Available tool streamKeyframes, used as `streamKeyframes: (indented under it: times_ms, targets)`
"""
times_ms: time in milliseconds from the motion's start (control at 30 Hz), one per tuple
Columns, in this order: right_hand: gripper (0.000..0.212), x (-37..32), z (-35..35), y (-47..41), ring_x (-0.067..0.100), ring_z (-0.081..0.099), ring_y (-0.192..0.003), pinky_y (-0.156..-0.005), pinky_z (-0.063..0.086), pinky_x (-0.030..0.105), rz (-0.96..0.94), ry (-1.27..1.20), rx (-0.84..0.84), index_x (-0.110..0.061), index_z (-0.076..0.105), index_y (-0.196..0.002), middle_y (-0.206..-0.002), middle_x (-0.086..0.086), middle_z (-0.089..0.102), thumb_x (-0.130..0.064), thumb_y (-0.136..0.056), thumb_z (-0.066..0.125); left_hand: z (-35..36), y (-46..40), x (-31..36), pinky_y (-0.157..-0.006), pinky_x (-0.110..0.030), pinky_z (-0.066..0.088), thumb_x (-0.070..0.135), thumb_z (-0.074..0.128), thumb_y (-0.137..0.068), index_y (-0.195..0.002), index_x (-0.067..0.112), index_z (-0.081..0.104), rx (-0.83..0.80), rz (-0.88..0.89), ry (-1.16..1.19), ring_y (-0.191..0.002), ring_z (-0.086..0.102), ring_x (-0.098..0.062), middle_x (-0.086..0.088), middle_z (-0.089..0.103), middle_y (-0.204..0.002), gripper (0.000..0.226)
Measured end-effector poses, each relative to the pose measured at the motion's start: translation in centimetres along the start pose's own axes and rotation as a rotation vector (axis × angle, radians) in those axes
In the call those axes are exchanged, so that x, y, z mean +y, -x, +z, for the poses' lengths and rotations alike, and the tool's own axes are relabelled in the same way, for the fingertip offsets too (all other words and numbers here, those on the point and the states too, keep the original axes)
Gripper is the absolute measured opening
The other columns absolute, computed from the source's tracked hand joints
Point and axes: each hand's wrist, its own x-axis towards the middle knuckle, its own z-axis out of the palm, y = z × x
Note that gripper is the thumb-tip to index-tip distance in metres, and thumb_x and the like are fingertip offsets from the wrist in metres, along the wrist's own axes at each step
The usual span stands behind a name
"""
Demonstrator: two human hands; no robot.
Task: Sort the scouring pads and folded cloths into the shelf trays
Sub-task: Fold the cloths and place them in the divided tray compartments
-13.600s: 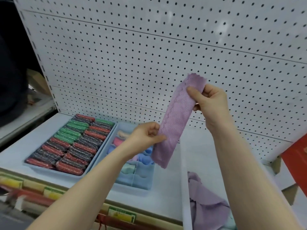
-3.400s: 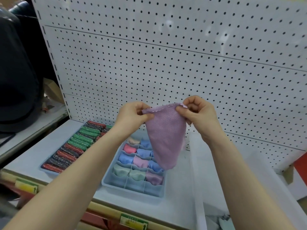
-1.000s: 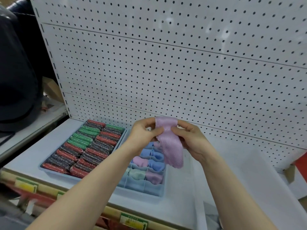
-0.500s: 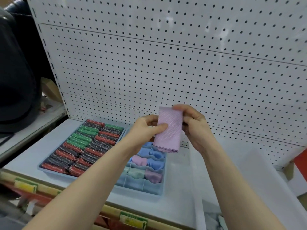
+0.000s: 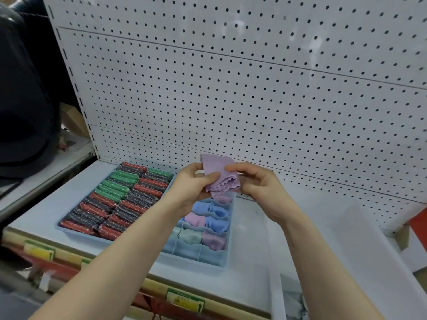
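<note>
A small folded purple cloth (image 5: 220, 175) is held in the air above the divided blue tray (image 5: 196, 262). My left hand (image 5: 193, 185) pinches its left side with thumb on top. My right hand (image 5: 256, 183) grips its right side with curled fingers. The divided tray holds several rolled cloths in blue, pink, green and purple (image 5: 213, 241); its front compartments look empty. To the left, a second blue tray (image 5: 60, 226) is packed with rows of red, green and dark scouring pads (image 5: 120, 199).
Both trays sit on a white shelf (image 5: 41, 204) backed by a white pegboard (image 5: 254, 88). A clear bin (image 5: 275, 289) with loose cloth stands at the lower right. Price labels run along the shelf's front edge. A dark shape fills the far left.
The long purple cloth has been folded down step by step into a small bundle. Both hands have dropped lower, closer to the divided tray.
</note>
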Motion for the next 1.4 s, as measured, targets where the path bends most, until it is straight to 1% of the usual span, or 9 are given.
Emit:
streamKeyframes:
  times_ms: [67, 200, 300, 533, 800, 900, 1000, 1167, 1400]
  targets:
    - [0.049, -0.1, 0.0, 0.3, 0.012, 0.067, -0.099, -0.087, 0.053, 0.023, -0.062, 0.093, -0.045, -0.011, 0.068, -0.119, -0.120, 0.008, 0.064, 0.018, -0.080, 0.065, 0.1, 0.1, 0.2, -0.056, -0.026, 0.057, 0.005, 0.067, -0.089, -0.104, 0.008, 0.057, -0.010, -0.029, 0.078, -0.069, 0.073, -0.020, -0.008, 0.076, -0.079, 0.018]
    - [0.030, 0.0, 0.5, 0.0, 0.005, 0.062, -0.086, -0.082, 0.051, 0.018, -0.155, 0.220, 0.148, -0.007, 0.074, -0.102, -0.108, 0.009, 0.053, 0.008, -0.077, 0.076, 0.5, 0.2, 0.6, -0.057, -0.025, 0.058, 0.000, 0.065, -0.089, -0.102, 0.007, 0.055, -0.021, -0.036, 0.129, -0.065, 0.072, -0.019, -0.009, 0.075, -0.077, 0.018]
    - [0.006, 0.2, 0.2, -0.3, 0.013, 0.059, -0.083, -0.080, 0.053, 0.028, -0.096, 0.231, 0.220, -0.004, 0.075, -0.087, -0.109, 0.011, 0.057, -0.006, -0.082, 0.076, 0.7, 0.4, 0.7, -0.062, -0.023, 0.057, -0.006, 0.063, -0.089, -0.104, 0.007, 0.052, -0.032, 0.018, 0.070, -0.070, 0.072, -0.019, -0.009, 0.075, -0.084, 0.022]
    - [0.015, 0.3, -0.1, 0.0, 0.012, 0.062, -0.077, -0.071, 0.052, 0.021, 0.112, -0.016, 0.214, -0.015, 0.077, -0.081, -0.089, 0.001, 0.074, -0.029, -0.078, 0.080, 1.5, 1.1, 0.2, -0.087, -0.035, 0.058, -0.022, 0.054, -0.084, -0.130, 0.005, 0.046, -0.135, 0.131, 0.122, -0.096, 0.070, -0.028, -0.020, 0.071, -0.109, 0.053]
    - [0.034, 1.0, 0.1, -0.2, 0.013, 0.058, -0.061, -0.060, 0.047, 0.023, 0.144, -0.248, 0.305, -0.019, 0.052, -0.088, -0.079, 0.000, 0.067, 0.001, -0.078, 0.077, 1.4, 2.5, -0.2, -0.096, -0.034, 0.054, -0.004, 0.053, -0.085, -0.125, 0.007, 0.055, -0.178, 0.142, 0.078, -0.105, 0.063, -0.024, -0.013, 0.066, -0.116, 0.041]
    - [0.041, 1.2, 0.2, 0.0, 0.011, 0.064, -0.064, -0.057, 0.049, 0.021, 0.185, -0.188, 0.266, -0.017, 0.052, -0.107, -0.081, -0.001, 0.069, 0.000, -0.080, 0.076, 1.8, 3.2, -1.0, -0.088, -0.027, 0.056, 0.009, 0.078, -0.080, -0.132, 0.016, 0.047, -0.103, 0.194, -0.160, -0.111, 0.065, -0.016, -0.002, 0.066, -0.123, 0.060]
    - [0.039, 1.6, -0.2, 0.3, 0.010, 0.068, -0.073, -0.061, 0.051, 0.020, 0.285, -0.183, 0.135, -0.015, 0.057, -0.119, -0.086, -0.002, 0.074, -0.008, -0.084, 0.074, 1.7, 3.4, -1.7, -0.085, -0.027, 0.057, 0.002, 0.069, -0.086, -0.136, 0.020, 0.044, -0.019, 0.255, -0.273, -0.108, 0.067, -0.015, -0.003, 0.064, -0.125, 0.058]
    - [0.021, 2.3, -0.3, 0.7, 0.011, 0.062, -0.073, -0.066, 0.053, 0.021, 0.358, -0.260, -0.126, -0.019, 0.075, -0.106, -0.086, 0.002, 0.068, -0.010, -0.090, 0.066, -0.9, 4.0, -2.5, -0.081, -0.033, 0.059, -0.008, 0.052, -0.094, -0.132, 0.014, 0.052, -0.076, 0.266, -0.265, -0.098, 0.069, -0.018, -0.006, 0.070, -0.116, 0.044]
    - [0.033, 3.1, 5.1, -0.1, 0.016, 0.052, -0.062, -0.055, 0.044, 0.020, 0.271, -0.162, 0.107, -0.014, 0.069, -0.075, -0.068, 0.002, 0.061, 0.013, -0.086, 0.055, -5.7, 3.7, -3.0, -0.068, -0.025, 0.058, 0.002, 0.043, -0.099, -0.100, 0.013, 0.067, -0.044, 0.027, -0.031, -0.080, 0.073, -0.017, -0.003, 0.074, -0.091, 0.027]
